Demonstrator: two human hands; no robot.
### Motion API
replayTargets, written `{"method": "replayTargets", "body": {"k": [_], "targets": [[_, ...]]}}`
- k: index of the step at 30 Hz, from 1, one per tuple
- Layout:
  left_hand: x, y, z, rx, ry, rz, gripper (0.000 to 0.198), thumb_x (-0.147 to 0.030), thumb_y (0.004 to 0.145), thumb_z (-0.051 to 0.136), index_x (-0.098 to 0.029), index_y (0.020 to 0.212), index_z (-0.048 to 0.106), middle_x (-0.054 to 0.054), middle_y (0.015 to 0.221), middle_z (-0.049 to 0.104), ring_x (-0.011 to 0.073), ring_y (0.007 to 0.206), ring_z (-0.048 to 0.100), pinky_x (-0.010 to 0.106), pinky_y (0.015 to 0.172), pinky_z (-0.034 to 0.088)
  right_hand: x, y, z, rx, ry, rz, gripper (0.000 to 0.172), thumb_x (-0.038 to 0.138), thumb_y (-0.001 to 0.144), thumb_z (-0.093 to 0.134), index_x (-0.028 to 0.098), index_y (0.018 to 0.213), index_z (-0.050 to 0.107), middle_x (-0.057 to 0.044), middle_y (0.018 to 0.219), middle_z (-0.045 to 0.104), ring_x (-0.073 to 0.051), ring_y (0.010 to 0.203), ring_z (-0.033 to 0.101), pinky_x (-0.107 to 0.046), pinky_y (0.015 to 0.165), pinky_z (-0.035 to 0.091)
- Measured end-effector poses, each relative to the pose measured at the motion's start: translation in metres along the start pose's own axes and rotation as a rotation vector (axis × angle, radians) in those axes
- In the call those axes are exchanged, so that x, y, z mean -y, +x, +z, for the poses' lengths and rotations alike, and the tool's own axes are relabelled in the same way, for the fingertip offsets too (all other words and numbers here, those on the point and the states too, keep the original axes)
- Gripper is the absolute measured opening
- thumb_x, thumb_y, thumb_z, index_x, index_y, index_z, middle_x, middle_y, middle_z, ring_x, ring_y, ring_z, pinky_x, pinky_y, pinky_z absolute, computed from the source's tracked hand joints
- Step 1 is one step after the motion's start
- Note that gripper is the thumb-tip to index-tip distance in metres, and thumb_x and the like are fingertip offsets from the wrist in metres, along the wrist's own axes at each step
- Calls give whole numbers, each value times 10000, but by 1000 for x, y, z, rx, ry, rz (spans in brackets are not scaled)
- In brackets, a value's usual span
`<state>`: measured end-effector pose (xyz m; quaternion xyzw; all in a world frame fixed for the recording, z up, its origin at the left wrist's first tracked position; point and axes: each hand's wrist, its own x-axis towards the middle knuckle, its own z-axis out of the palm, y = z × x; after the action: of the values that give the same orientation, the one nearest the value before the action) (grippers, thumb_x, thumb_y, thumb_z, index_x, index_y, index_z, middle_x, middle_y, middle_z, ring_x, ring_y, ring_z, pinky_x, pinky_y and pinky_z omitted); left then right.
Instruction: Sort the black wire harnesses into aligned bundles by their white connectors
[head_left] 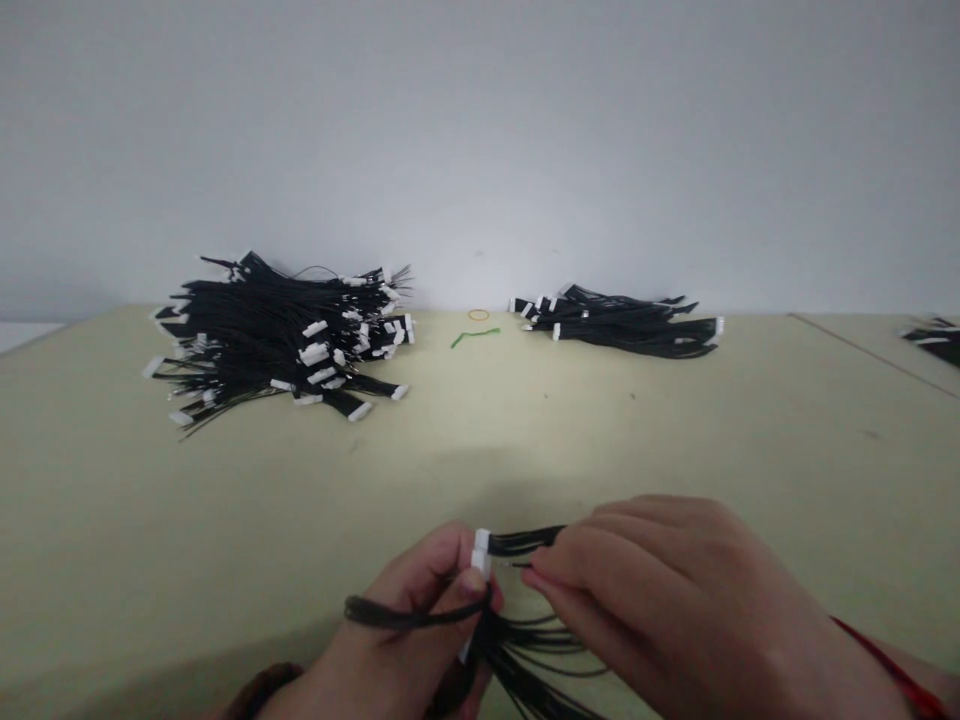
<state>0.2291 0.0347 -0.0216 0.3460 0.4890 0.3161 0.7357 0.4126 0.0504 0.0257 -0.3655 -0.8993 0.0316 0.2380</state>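
My left hand (pixel 397 640) is near the bottom centre, gripping a bundle of black wires (pixel 517 640) at its white plastic connector (pixel 481 553). A thin black wire loop (pixel 405 613) lies across its fingers. My right hand (pixel 675 590) pinches the black wires just beside that connector, its fingertips close to my left hand. The hands hide part of the bundle, and its loose wire ends hang down towards the table.
A large heap of black wire harnesses with white connectors (pixel 277 340) lies at the far left of the pale yellow table (pixel 480 440). A smaller heap (pixel 622 322) lies at far right, with a rubber band (pixel 478 315) and green twist tie (pixel 474 338) between them.
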Motion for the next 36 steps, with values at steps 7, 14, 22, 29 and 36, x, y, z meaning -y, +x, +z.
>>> {"method": "replayTargets", "body": {"k": [7, 14, 22, 29, 36], "targets": [[-6, 3, 3, 92, -36, 37, 393, -555, 676, 644, -195, 656, 490, -79, 464, 382, 38, 373, 305, 142, 344, 214, 3, 3, -3, 52, -1, -102, 269, 158, 887, 334, 179, 742, 561, 10, 640, 567, -129, 551, 492, -273, 510, 335], [-6, -3, 7, 51, -16, 71, 377, -539, 670, 659, -198, 653, 496, -72, 472, 384, 46, 384, 285, 158, 343, 190, 7, 2, -2, 4, -67, -141, 289, 95, 847, 343, 167, 753, 607, 7, 620, 591, -136, 539, 531, -274, 488, 386], [3, 0, 3, 1, 81, 109, 406, -592, 696, 595, -199, 659, 500, -63, 424, 377, 59, 365, 275, 182, 339, 160, 13, 6, 4, -91, -245, -263, 345, 30, 855, 322, 158, 702, 604, -9, 620, 624, -144, 528, 558, -291, 473, 408], [13, 5, -2, 14, 211, 123, 340, -503, 759, 574, -192, 627, 534, -42, 436, 423, 68, 354, 325, 194, 342, 190, 15, 3, 17, -70, -237, -264, 322, 20, 850, 317, 149, 732, 587, -7, 617, 600, -148, 520, 531, -306, 471, 361], [-9, 7, -1, -29, 165, 67, 318, -509, 776, 530, -208, 687, 478, -75, 437, 385, 64, 356, 310, 168, 345, 208, -3, -2, -13, 55, -168, 68, 101, 311, 862, 496, 225, 831, 539, 40, 684, 576, -117, 537, 510, -258, 483, 348]]}}
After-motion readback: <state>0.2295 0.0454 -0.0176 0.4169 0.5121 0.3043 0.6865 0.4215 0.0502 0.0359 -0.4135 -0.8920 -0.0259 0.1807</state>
